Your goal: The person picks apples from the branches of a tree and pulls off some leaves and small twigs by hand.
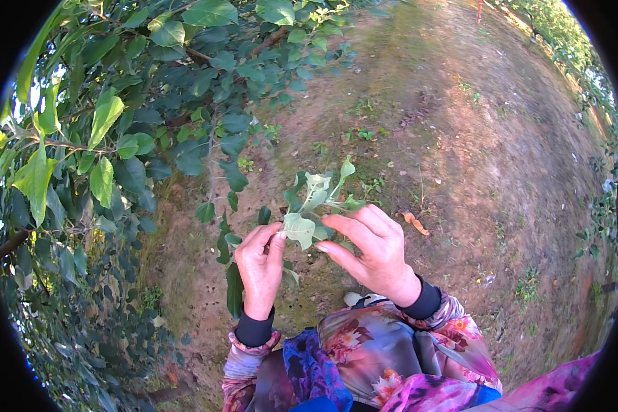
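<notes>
In front of me a leafy shoot (335, 201) reaches out, with pale leaf undersides turned up. One upper leaf (316, 189) has several holes in it. Between its thumb and fingertips, my left hand (260, 265) pinches the edge of a pale green leaf (299, 229). Just to the right, my right hand (378, 250) has thumb and index finger spread apart around the same leaf cluster. Its index fingertip is close to the leaves; whether it touches them is unclear. Darker leaves (234, 288) hang beside and below my left wrist.
Dense tree foliage (185, 103) with branches fills the left side. Bare soil (468, 180) with small weeds and a dry brown leaf (414, 223) lies beyond and to the right. More foliage (595, 232) lines the far right. A pale shoe tip (352, 298) shows below my hands.
</notes>
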`<state>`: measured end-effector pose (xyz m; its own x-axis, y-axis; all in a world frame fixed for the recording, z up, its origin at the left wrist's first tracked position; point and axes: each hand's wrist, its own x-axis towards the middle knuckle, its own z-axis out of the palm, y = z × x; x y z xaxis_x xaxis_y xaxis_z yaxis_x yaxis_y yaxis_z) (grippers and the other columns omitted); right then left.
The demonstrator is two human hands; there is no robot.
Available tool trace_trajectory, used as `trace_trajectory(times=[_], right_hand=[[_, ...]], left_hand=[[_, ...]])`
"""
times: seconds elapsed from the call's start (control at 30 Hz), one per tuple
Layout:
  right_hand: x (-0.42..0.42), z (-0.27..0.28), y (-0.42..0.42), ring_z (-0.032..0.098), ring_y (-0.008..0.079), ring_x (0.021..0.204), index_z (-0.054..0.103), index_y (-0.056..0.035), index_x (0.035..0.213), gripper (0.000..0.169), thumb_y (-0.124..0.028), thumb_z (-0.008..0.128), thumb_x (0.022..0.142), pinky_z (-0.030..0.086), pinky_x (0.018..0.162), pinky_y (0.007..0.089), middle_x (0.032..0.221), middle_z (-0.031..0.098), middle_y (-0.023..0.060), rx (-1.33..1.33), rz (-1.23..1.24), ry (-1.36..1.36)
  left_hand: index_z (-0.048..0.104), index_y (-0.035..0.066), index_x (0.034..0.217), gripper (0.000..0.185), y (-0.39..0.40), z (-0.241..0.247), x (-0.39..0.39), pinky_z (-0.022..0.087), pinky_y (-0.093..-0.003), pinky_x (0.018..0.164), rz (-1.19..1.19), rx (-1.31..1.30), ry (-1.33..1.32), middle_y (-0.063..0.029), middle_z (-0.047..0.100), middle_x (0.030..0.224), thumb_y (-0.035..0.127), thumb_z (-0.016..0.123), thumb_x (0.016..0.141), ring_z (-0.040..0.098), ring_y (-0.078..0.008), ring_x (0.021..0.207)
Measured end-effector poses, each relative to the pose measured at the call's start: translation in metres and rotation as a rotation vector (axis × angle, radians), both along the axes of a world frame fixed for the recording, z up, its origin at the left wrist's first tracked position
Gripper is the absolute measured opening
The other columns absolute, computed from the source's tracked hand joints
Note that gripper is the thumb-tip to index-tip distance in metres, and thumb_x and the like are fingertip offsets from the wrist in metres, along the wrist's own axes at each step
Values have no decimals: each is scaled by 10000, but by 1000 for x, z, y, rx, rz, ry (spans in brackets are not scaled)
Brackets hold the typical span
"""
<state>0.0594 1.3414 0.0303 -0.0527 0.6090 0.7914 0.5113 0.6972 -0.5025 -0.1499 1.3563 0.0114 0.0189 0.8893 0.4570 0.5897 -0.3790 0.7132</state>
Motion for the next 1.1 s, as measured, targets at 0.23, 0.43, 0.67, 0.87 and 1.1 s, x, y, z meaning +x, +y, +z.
trace_trajectory(times=[0.23,0.43,0.67,0.87,1.1], right_hand=[[-8,-7,17,561,241,676,684,-65,959,237,-69,767,737,474,584,352,783,576,49,-23,-63,-62],[-8,-11,24,570,231,662,677,-66,888,156,-47,758,756,470,585,345,767,599,48,-4,-12,26],[8,-3,32,552,145,696,677,-18,891,82,-96,700,876,443,637,286,775,615,44,-174,69,540],[-2,5,44,576,132,668,726,-15,925,91,-84,700,871,448,588,267,780,635,50,-394,358,228],[-17,-8,51,565,123,649,690,-25,881,59,-26,716,828,434,548,257,758,611,41,-353,370,234]], left_hand=[[682,-57,1007,145,-8,-3,-4,483,-245,625,32,6,-101,-97,681,863,11,677,878,610,-125,693],[685,-52,1010,160,-13,-5,-13,503,-265,678,101,36,-101,-112,685,876,22,685,867,631,-146,741],[683,-47,996,152,-17,-6,-21,511,-279,706,135,18,-110,-122,693,890,12,686,857,646,-169,761],[683,-42,997,150,-21,-3,-20,519,-284,711,145,68,-72,-126,694,893,-6,680,852,657,-191,763],[687,-40,1009,156,-23,-6,-27,529,-288,718,151,104,-33,-136,702,913,-6,678,856,671,-198,786]])
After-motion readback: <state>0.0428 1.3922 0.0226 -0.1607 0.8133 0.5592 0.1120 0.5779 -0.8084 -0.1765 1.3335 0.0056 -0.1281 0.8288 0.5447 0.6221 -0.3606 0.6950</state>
